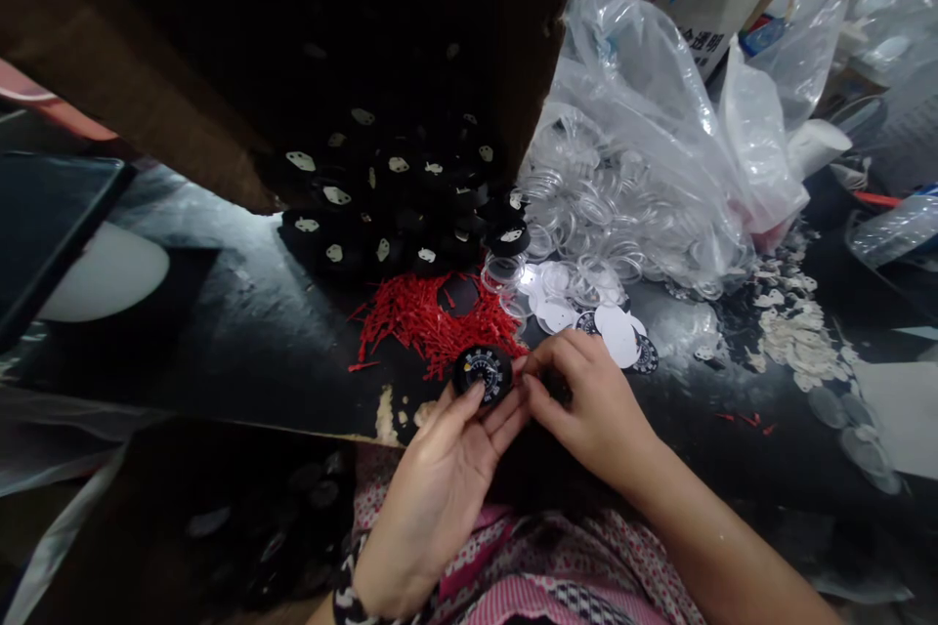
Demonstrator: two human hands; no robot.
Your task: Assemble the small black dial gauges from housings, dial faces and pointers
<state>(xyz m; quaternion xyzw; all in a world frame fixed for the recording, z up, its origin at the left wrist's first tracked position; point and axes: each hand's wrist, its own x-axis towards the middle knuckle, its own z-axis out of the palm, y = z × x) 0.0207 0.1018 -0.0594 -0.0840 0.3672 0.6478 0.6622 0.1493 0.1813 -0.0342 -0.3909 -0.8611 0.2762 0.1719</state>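
My left hand (454, 459) holds a small round black dial gauge (485, 363) with white markings, its thumb resting on the face. Close beside it, my right hand (590, 405) is closed in a pinch near the left fingertips; what it grips, if anything, is too small to make out. Just beyond the gauge lies a pile of thin red pointers (417, 317). White discs (619, 337) and a black printed dial disc (646, 354) lie beyond my right hand.
A large cardboard box (147, 88) lies open towards me, with several black round cases (429, 239) spilling out. Clear plastic rings (586, 225) spread from a plastic bag (645, 68). Small pale plates (795, 337) and clear discs (869, 454) lie at right. The table's front edge (315, 432) is near me.
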